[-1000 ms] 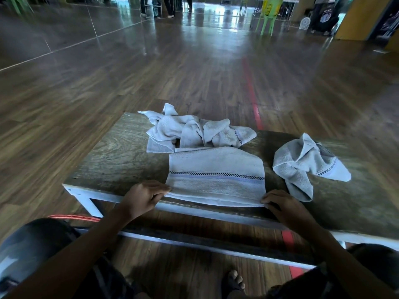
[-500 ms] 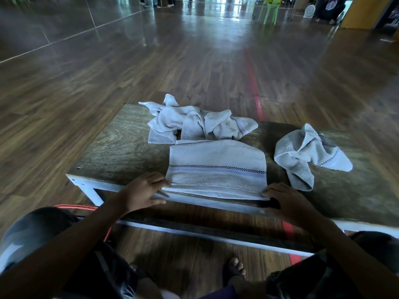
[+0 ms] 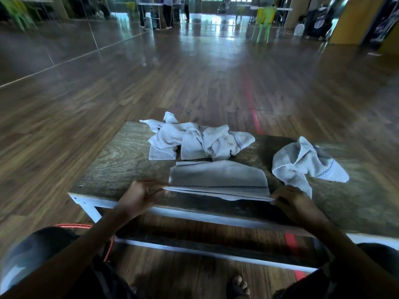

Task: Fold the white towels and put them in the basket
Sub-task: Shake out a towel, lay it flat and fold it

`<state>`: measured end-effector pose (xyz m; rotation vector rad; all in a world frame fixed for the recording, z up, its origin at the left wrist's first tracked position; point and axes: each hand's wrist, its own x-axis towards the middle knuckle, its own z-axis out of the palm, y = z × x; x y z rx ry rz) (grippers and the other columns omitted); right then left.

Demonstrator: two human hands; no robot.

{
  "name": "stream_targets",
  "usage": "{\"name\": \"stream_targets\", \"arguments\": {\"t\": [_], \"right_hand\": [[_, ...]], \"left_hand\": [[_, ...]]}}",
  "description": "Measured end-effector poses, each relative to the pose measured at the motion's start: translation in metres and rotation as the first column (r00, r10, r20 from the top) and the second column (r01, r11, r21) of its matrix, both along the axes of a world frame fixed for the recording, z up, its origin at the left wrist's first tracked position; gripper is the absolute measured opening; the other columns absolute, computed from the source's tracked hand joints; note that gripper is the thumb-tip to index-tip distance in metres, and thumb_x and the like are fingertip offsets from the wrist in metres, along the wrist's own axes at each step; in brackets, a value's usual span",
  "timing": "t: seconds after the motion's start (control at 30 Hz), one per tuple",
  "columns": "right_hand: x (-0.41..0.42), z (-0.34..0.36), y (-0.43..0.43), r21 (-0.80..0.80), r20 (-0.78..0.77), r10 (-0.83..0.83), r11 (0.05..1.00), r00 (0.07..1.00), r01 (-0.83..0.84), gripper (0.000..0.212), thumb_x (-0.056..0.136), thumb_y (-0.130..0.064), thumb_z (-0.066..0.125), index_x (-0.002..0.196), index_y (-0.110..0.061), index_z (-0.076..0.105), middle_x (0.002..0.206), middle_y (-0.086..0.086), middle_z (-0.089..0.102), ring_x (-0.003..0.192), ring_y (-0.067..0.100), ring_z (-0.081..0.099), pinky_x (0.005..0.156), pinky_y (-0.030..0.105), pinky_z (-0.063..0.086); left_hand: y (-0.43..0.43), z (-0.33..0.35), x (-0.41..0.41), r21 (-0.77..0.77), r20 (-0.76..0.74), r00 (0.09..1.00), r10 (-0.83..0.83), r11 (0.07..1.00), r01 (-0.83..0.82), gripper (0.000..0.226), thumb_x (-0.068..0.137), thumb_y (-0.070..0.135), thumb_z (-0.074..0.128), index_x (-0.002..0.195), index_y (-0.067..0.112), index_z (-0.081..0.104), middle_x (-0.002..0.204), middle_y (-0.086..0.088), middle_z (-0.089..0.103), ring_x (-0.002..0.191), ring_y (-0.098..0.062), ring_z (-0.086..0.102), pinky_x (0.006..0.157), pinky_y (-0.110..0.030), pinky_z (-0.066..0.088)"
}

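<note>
**Two hands lift the near edge of a white towel on a low table**

In the lower middle of the frame, a flat white terry towel with a dark checked stripe (image 3: 218,178) lies on a low weathered wooden table with a white frame (image 3: 112,165). The left hand (image 3: 140,196) pinches its near left corner and the right hand (image 3: 291,201) pinches its near right corner. Both hold that edge raised just off the tabletop. The fingertips are hidden under the cloth and the knuckles.

Just behind it sits a crumpled heap of white towels (image 3: 200,141); how many is unclear. A single bunched white towel (image 3: 302,167) lies at centre right, close to the right hand.

At lower left, a thin orange-red curved rim (image 3: 86,225) shows behind the forearm, the rest of it hidden. A bare foot (image 3: 237,285) is cut off at the bottom edge. A blurred green plastic chair (image 3: 263,20) stands at the top right.
</note>
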<state>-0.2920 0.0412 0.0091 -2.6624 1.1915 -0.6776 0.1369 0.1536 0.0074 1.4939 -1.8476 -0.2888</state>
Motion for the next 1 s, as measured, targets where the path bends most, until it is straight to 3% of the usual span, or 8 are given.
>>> {"name": "stream_targets", "arguments": {"t": [0.13, 0.23, 0.47, 0.6, 0.67, 0.73, 0.87, 1.0], "right_hand": [[0.0, 0.03, -0.007, 0.026, 0.073, -0.063, 0.998, 0.995, 0.061, 0.021, 0.075, 0.001, 0.074, 0.09, -0.014, 0.071, 0.084, -0.005, 0.066, 0.077, 0.001, 0.057, 0.074, 0.0, 0.036], [0.006, 0.057, -0.013, 0.026, 0.129, -0.071, 0.997, 0.989, 0.068, 0.028, 0.075, 0.003, 0.073, 0.09, -0.02, 0.069, 0.081, -0.012, 0.063, 0.081, 0.001, 0.055, 0.07, 0.005, 0.04], [0.021, 0.144, -0.027, -0.031, 0.256, -0.046, 0.998, 0.966, 0.055, 0.013, 0.082, -0.02, 0.058, 0.088, -0.03, 0.064, 0.086, -0.039, 0.059, 0.074, -0.015, 0.055, 0.066, 0.005, 0.037], [0.017, 0.183, -0.029, 0.002, 0.293, -0.034, 0.999, 0.955, 0.034, 0.024, 0.086, -0.015, 0.067, 0.085, -0.039, 0.065, 0.082, -0.021, 0.069, 0.069, -0.009, 0.059, 0.064, 0.006, 0.042], [0.01, 0.191, -0.028, 0.107, 0.296, -0.029, 0.994, 0.955, -0.003, 0.003, 0.083, -0.04, 0.067, 0.085, -0.042, 0.067, 0.083, -0.014, 0.071, 0.067, 0.007, 0.065, 0.065, 0.027, 0.052], [0.004, 0.194, -0.026, 0.174, 0.263, -0.034, 0.985, 0.964, -0.013, 0.025, 0.078, -0.057, 0.063, 0.094, -0.038, 0.068, 0.078, -0.007, 0.072, 0.061, 0.028, 0.065, 0.05, 0.037, 0.052], [-0.003, 0.2, -0.027, 0.226, 0.301, 0.009, 0.971, 0.954, -0.08, 0.015, 0.089, -0.017, 0.063, 0.089, -0.031, 0.069, 0.076, -0.001, 0.07, 0.059, 0.028, 0.056, 0.05, 0.03, 0.046], [-0.006, 0.212, -0.025, 0.281, 0.364, 0.076, 0.941, 0.928, -0.188, 0.01, 0.087, -0.022, 0.06, 0.092, -0.016, 0.067, 0.086, 0.013, 0.069, 0.08, 0.045, 0.06, 0.065, 0.048, 0.05]], "left_hand": [[-0.005, 0.043, -0.009, -0.047, -0.054, 0.998, -0.014, 0.999, 0.011, 0.009, 0.085, 0.05, 0.06, 0.092, 0.053, 0.065, 0.094, 0.045, 0.06, 0.087, 0.014, 0.062, 0.077, -0.004, 0.044], [-0.015, 0.065, -0.005, -0.029, -0.081, 0.996, 0.022, 0.999, -0.025, 0.027, 0.086, 0.017, 0.069, 0.09, 0.044, 0.068, 0.088, 0.042, 0.063, 0.083, 0.013, 0.063, 0.074, -0.007, 0.047], [-0.041, 0.132, -0.001, -0.06, -0.198, 0.979, 0.047, 0.996, -0.06, 0.013, 0.086, 0.008, 0.067, 0.087, 0.019, 0.075, 0.082, 0.023, 0.072, 0.077, 0.007, 0.066, 0.069, -0.012, 0.049], [-0.04, 0.152, 0.003, -0.069, -0.29, 0.957, 0.018, 0.997, -0.04, 0.012, 0.087, 0.014, 0.066, 0.095, 0.017, 0.075, 0.092, 0.005, 0.075, 0.087, -0.011, 0.07, 0.079, -0.022, 0.053], [-0.036, 0.158, 0.004, -0.024, -0.34, 0.939, -0.055, 0.998, 0.05, 0.013, 0.088, 0.011, 0.065, 0.095, 0.014, 0.074, 0.093, 0.0, 0.075, 0.087, -0.012, 0.069, 0.078, -0.019, 0.052], [-0.033, 0.165, 0.007, 0.017, -0.366, 0.923, -0.116, 0.991, 0.132, 0.012, 0.087, 0.018, 0.069, 0.095, 0.011, 0.074, 0.096, -0.003, 0.075, 0.089, -0.013, 0.069, 0.08, -0.02, 0.052], [-0.032, 0.18, 0.013, -0.019, -0.398, 0.898, -0.187, 0.98, 0.196, 0.036, 0.07, 0.041, 0.071, 0.096, 0.015, 0.074, 0.096, -0.003, 0.075, 0.089, -0.011, 0.069, 0.08, -0.017, 0.052], [-0.033, 0.196, 0.014, -0.062, -0.421, 0.885, -0.198, 0.98, 0.19, 0.009, 0.081, 0.026, 0.072, 0.089, 0.023, 0.075, 0.086, 0.001, 0.075, 0.08, -0.005, 0.067, 0.073, -0.012, 0.049]]}}
